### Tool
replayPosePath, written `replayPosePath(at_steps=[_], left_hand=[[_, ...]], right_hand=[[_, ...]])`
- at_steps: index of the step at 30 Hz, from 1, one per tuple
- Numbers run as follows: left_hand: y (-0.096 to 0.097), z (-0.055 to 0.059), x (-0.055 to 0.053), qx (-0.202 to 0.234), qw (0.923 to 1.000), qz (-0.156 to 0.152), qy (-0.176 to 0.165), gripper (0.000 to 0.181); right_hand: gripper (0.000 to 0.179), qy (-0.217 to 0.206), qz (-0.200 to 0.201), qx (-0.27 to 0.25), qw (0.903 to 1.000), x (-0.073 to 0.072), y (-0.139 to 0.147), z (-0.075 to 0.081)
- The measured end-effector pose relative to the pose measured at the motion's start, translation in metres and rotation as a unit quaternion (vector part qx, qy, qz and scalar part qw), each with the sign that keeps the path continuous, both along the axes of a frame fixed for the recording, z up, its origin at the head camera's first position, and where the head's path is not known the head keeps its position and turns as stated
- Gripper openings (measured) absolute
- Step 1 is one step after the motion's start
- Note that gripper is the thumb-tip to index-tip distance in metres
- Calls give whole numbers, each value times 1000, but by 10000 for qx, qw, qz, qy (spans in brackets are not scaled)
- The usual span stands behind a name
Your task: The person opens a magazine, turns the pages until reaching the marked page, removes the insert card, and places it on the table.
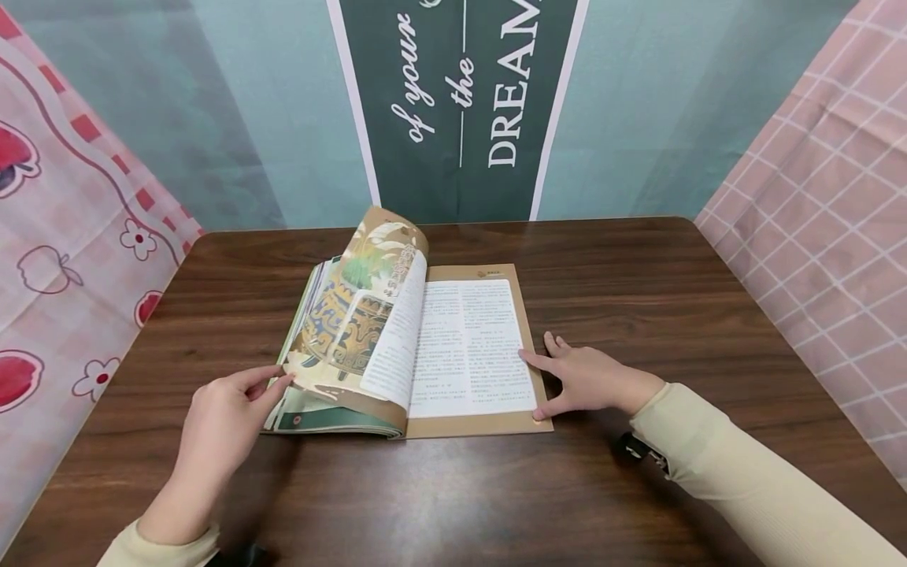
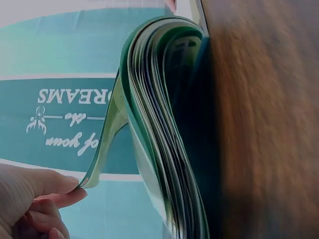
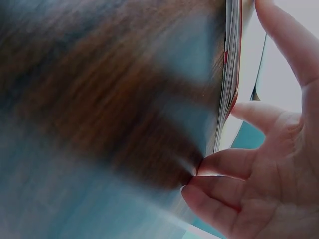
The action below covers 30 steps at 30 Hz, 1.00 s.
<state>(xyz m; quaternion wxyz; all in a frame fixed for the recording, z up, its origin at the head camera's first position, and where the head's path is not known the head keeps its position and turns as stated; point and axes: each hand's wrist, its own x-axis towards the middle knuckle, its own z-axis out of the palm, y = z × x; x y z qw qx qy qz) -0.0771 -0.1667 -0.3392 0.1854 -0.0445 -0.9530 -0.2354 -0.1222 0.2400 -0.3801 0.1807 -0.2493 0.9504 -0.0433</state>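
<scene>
An open magazine (image 1: 464,429) lies on the brown table, its right page (image 1: 468,346) full of printed text. My left hand (image 1: 227,417) pinches the lower outer corner of a lifted page (image 1: 333,323) between thumb and finger. That page bows upward over the left stack and carries a colourful patterned picture. Seen from the left wrist, the left hand (image 2: 37,199) holds the sheet apart from the thick curved stack (image 2: 149,99). My right hand (image 1: 584,382) rests along the magazine's right edge, thumb near the lower corner and fingers extended. The right wrist view shows its fingertips touching page edges (image 3: 230,74) and the table.
The dark wooden table (image 1: 638,299) extends around the magazine. Behind its far edge hangs a teal cloth (image 1: 283,118) with a dark lettered panel. Patterned cloths stand at both sides, fruit and flowers (image 1: 71,236) on the left, a pink grid (image 1: 829,197) on the right.
</scene>
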Motion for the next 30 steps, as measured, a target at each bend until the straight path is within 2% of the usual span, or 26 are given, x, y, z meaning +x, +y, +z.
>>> replayPosePath(at_steps=[6, 13, 16, 22, 27, 30], left_hand=[[-9, -4, 8, -116, 9995, 104, -273, 19], [-15, -5, 13, -182, 9989, 112, -409, 21], [-17, -6, 15, -234, 9979, 143, -581, 22], [-21, -7, 17, -382, 9924, 175, -1152, 31], [-24, -7, 17, -503, 9824, 157, -1791, 39], [-26, -7, 16, -559, 9772, 121, -2043, 40]], right_hand=[[95, -59, 68, 11, 10000, 1, 0, 1], [98, -102, 86, 42, 9999, 1, 0, 0], [100, -146, 102, 70, 9998, 0, 0, 0], [100, -23, 122, 148, 9998, 1, -1, -1], [99, 7, 49, 171, 9998, 2, -3, -1], [97, 57, 1, 189, 9998, 2, -4, -2]])
